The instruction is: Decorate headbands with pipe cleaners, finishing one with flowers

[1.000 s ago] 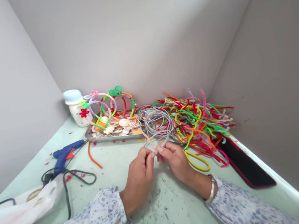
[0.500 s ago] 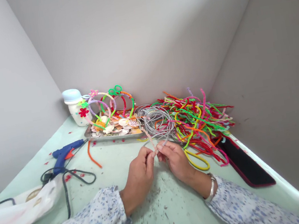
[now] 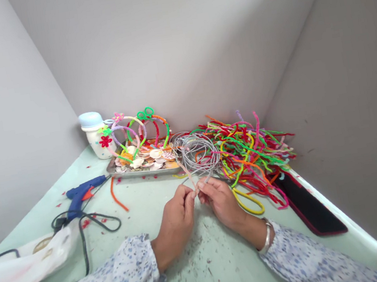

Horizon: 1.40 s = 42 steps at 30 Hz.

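My left hand (image 3: 176, 217) is closed in a pinch, thumb against fingers, on a pale pink pipe cleaner (image 3: 187, 174) that sticks up and leans left. My right hand (image 3: 225, 204) is pinched shut just beside it, the fingertips of both hands almost touching. From the coil of grey wire (image 3: 200, 151) behind them, a strand runs down to the right fingertips, which hold its end. The pipe cleaner meets the wire between the hands; how it is wound there is too small to make out.
A metal tray (image 3: 146, 171) holds shells and several pipe-cleaner headbands (image 3: 162, 121). Right of it lies a heap of colourful pipe cleaners (image 3: 247, 150), with yellow-handled scissors (image 3: 250, 205) and a black pad (image 3: 310, 207). At left are a blue glue gun (image 3: 79, 196), its cord and a white bottle (image 3: 95, 139).
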Motion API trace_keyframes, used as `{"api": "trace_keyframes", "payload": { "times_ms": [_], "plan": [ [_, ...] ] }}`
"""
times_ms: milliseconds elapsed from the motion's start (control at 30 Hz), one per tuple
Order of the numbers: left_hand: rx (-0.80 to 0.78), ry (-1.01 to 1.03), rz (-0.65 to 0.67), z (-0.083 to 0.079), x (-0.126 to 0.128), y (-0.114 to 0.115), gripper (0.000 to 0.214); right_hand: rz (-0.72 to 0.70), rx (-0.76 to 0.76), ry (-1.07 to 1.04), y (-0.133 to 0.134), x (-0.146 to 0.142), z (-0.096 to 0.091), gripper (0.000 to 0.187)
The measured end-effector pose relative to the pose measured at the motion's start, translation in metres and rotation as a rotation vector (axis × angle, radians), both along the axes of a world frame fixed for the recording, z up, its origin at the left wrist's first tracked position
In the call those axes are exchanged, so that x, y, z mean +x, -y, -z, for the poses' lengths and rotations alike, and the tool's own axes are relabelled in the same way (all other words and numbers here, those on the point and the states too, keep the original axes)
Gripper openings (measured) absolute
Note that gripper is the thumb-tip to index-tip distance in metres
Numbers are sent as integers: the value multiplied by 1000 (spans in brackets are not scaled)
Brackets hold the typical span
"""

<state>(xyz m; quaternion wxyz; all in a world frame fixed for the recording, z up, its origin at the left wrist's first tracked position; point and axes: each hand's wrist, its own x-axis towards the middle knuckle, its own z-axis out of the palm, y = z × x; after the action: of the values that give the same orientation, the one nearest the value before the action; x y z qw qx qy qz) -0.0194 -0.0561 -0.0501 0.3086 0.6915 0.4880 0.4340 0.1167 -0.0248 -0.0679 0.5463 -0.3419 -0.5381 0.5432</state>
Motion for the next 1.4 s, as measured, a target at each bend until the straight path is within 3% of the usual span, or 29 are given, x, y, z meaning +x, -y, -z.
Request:
{"api": "trace_keyframes", "payload": {
  "times_ms": [367,733,1400],
  "plan": [
    [-12,31,1,-2,0,0,23,-21,-45,-73,-1,-2,3,20],
    [-97,164,65,-1,-1,2,20,-42,-6,13,0,-2,-1,23],
    [-156,290,82,3,-1,-2,18,20,-55,-20,-2,-2,3,24]
  ]
}}
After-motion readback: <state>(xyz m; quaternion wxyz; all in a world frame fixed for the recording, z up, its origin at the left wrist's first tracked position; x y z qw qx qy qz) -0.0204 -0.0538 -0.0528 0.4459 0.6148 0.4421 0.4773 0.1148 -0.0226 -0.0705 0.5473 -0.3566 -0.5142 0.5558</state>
